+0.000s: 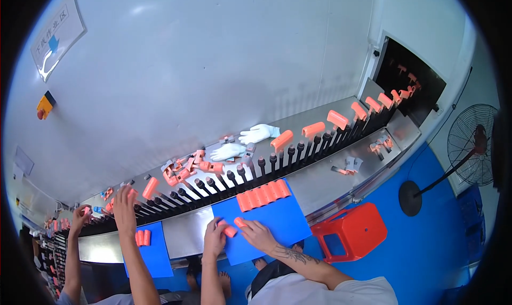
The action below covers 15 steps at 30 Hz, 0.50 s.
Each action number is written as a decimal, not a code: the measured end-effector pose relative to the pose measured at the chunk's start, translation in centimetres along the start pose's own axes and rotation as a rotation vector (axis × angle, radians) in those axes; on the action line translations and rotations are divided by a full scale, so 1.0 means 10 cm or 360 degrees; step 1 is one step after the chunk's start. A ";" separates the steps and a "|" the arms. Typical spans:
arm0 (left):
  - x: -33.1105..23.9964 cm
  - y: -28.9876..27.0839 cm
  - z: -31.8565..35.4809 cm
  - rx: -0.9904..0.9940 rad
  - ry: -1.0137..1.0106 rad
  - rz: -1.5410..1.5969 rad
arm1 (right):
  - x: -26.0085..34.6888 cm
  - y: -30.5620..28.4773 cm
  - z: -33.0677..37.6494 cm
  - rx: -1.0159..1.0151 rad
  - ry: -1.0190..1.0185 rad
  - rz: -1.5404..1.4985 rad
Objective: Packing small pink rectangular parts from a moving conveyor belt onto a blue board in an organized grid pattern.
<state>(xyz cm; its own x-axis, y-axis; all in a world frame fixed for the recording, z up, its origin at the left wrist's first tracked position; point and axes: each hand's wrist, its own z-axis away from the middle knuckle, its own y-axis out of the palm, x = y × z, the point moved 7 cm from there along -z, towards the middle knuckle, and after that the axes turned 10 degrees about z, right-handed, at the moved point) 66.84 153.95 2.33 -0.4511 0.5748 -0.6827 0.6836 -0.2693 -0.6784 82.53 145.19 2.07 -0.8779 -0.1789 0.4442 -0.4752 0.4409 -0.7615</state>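
Observation:
Over a blue mat (272, 225), my left hand (214, 238) closes around a short orange tubular part (230, 231). Just to its right, the fingers of my right hand (258, 235) close on another orange tubular part (240, 222); the two parts are close together. At the mat's far edge, several orange curved shells (264, 195) lie side by side in a row. Beyond the mat runs a line of upright black spindles (273, 161). Some spindles toward the right carry orange shells (337, 119).
White gloves (259, 134) and loose orange pieces (178, 170) lie behind the spindles. On the left, a co-worker's hands (125, 206) reach to the line, near a second blue mat (156, 254). A red stool (354, 233) and a floor fan (474, 139) stand at right.

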 end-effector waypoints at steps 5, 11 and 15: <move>0.15 0.10 0.35 -0.0442 -0.0522 0.0448 | 0.16 0.22 0.18 0.0206 -0.0100 0.0189; 0.33 0.18 0.24 -0.0268 -0.0370 0.0175 | 0.31 0.38 -0.25 0.0166 -0.0349 0.0592; 0.20 0.26 -0.14 -0.0185 -0.0351 0.0173 | 0.11 0.30 -0.48 0.0073 -0.0307 0.0751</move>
<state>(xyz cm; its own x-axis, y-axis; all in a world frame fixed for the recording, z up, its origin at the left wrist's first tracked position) 68.47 155.48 -0.41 -0.4768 0.3618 -0.8011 0.7903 -0.2225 -0.5709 80.42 150.58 2.53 -0.9904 -0.1310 -0.0448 -0.0229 0.4745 -0.8799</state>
